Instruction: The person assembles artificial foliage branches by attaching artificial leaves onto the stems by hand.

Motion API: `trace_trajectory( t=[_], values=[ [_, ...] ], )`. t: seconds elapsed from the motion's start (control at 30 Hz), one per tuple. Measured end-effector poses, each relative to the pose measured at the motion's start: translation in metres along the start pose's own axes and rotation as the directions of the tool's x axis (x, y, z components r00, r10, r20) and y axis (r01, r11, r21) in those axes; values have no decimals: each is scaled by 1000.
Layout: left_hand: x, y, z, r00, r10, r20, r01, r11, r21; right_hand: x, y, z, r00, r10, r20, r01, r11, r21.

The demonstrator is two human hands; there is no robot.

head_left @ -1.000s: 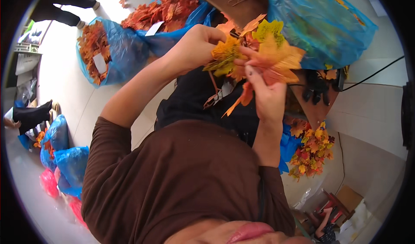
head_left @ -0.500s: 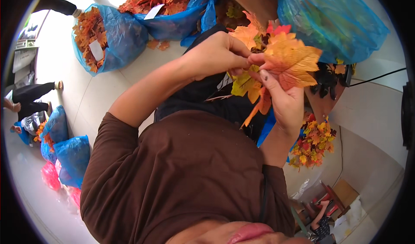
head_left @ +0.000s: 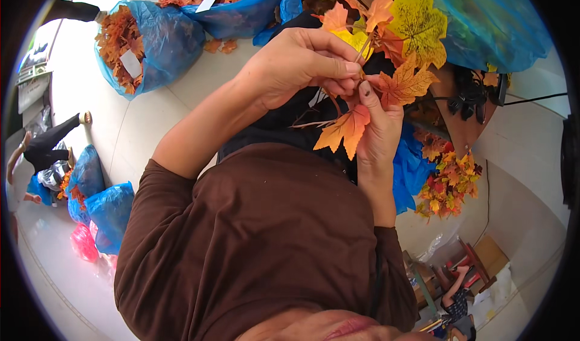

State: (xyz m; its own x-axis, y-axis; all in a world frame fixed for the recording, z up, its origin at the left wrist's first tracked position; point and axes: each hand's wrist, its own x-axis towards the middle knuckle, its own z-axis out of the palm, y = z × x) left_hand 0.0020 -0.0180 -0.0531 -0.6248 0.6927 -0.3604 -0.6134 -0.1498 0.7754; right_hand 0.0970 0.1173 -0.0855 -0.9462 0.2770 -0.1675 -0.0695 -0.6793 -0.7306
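Note:
A spray of artificial maple leaves is held up before me, with a yellow leaf [head_left: 418,28] at its top, an orange leaf [head_left: 406,85] beside my right fingers and another orange leaf [head_left: 344,131] hanging lower. My left hand [head_left: 302,62] is closed, its thumb and fingers pinching the thin stem. Close below, my right hand [head_left: 379,123] is also closed, thumb against fingers around the stems. The fingertips of both hands nearly meet, and the exact joint between them is hidden. Bare stem ends poke out to the left, under my left hand.
Blue bags of orange leaves [head_left: 172,48] stand on the floor at the far left. A translucent blue bag [head_left: 489,27] is at the far right, beside a brown table [head_left: 456,108] with dark items. A leaf pile [head_left: 450,187] lies right. Another person [head_left: 45,151] is at left.
The leaf spray has turned in my hands: the big orange leaf no longer covers the right fingers, and a yellow leaf now shows at top. My left fingers have shifted along the stem.

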Motion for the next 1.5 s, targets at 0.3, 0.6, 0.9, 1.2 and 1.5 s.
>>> trace_trajectory(
  t=[0.3,0.6,0.9,1.2,1.5],
  values=[
    [-6,-3,13,996,85,-33,-85,996,-3,-6,-5,9,1000,9,1,-9,987,160],
    [-8,-1,14,994,109,-27,-108,994,17,-6,-2,4,999,34,-41,-28,991,134],
    [-9,-1,16,986,159,-38,-155,982,104,-5,-3,4,999,45,-5,-44,991,130],
    [-7,-15,21,942,325,-85,-278,896,347,-3,-5,1,994,71,-88,-78,993,-88],
    [-5,-30,33,853,498,-158,-387,805,450,-1,-11,5,982,101,-162,-108,994,-36]
  ],
)
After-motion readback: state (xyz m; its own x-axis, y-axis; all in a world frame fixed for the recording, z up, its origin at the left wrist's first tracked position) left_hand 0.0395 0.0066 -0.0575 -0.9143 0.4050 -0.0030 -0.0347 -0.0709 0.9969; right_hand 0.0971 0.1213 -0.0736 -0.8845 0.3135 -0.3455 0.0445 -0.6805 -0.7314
